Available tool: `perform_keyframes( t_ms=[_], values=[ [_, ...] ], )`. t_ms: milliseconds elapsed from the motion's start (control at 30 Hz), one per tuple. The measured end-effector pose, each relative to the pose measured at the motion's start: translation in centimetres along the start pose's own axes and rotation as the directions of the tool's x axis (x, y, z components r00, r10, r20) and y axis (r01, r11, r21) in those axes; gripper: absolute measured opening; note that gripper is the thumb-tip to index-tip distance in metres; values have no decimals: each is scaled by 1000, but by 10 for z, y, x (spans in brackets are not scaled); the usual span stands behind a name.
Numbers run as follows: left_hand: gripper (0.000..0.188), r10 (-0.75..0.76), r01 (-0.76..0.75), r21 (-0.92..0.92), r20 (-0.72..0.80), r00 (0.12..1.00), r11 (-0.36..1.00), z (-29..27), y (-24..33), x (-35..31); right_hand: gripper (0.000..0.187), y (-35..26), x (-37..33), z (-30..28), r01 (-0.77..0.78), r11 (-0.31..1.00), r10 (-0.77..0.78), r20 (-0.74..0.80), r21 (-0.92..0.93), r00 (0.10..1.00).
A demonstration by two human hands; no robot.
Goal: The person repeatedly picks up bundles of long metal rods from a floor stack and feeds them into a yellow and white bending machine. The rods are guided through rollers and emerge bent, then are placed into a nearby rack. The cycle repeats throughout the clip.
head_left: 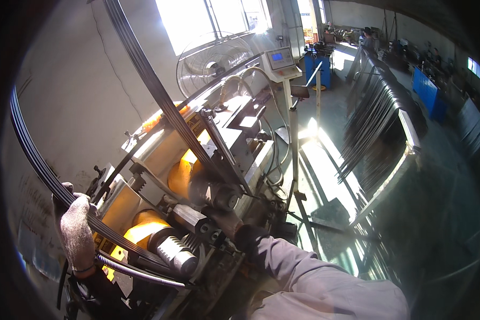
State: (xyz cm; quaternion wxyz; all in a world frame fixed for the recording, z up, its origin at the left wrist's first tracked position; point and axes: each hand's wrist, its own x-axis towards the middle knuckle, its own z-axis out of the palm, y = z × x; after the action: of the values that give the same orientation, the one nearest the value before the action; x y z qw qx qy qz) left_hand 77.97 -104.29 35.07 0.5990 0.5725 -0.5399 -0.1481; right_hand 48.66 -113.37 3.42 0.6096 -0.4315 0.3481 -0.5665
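Your left hand (77,232), the nearer, is clamped on the rods (32,157) at left of frame, their long axis sloping down rightward; your right hand's (225,222) finger state cannot be determined.

We have open air between the left rods (40,160) and the right rods (152,85), back toward the wall (72,122). At the machine (154,149), a dark roller (216,194) and a metal block (189,217) leave our right hand (226,221) little room. Beyond, a thin post (293,144) stands before the sunlit floor (325,170), where we could pass.
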Motion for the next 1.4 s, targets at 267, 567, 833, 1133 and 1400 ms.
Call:
perform_keyframes(
  t_ms=[267, 567, 833, 1133, 1400],
  values=[
    [29, 228, -255, 290, 125, 966, 922, -10, -5, 0, 32, 35, 21, -7, 162, 975, -163, 7, -154, 987],
    [29, 138, -144, 206, 44, 989, 968, 0, 12, -9, 29, 25, 12, -3, 120, 976, -118, 23, -183, 993],
    [36, 33, -28, 443, -5, 999, 896, -6, 27, -20, 31, 40, 24, -7, 224, 940, -217, 57, -256, 974],
    [45, -107, 85, 100, 241, 964, 991, -26, 36, -32, 28, 75, 26, -27, 427, 314, -394, 292, -848, 871],
    [46, -157, 104, 191, 286, 945, 976, -30, 46, -30, 43, 85, 33, -33, 516, 348, -455, 340, -783, 823]
  ],
)
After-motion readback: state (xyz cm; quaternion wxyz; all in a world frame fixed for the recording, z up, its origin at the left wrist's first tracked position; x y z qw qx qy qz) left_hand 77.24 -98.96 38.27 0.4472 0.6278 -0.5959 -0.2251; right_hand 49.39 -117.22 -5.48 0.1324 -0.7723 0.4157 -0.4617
